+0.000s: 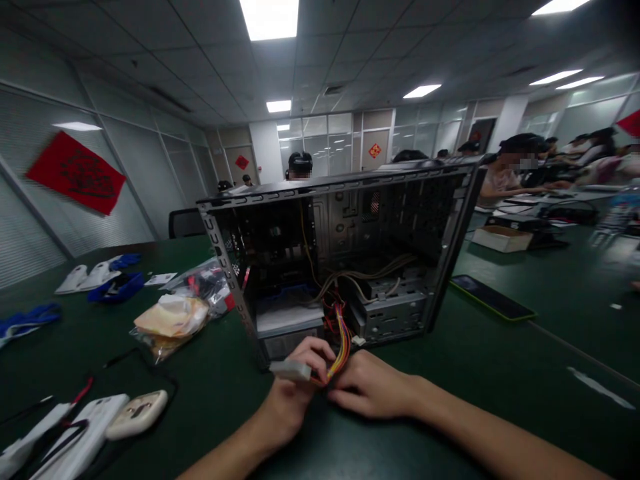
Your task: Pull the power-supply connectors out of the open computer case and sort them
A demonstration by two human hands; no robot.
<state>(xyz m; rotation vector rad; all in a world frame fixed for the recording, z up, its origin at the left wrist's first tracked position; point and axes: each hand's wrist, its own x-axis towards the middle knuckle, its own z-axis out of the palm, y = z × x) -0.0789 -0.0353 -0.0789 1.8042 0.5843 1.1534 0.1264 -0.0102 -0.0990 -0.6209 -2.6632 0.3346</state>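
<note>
several thin rounded multicoloured wires (344, 340)

We're seeing decent room toward the near-right corner of the table (500, 360), but the PC case (340, 223) is blocking the middle.

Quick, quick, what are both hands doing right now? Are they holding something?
Left hand: closed, holding the colourful wires near their pale plug.
Right hand: closed, seems to be pinching the same wires.
</note>
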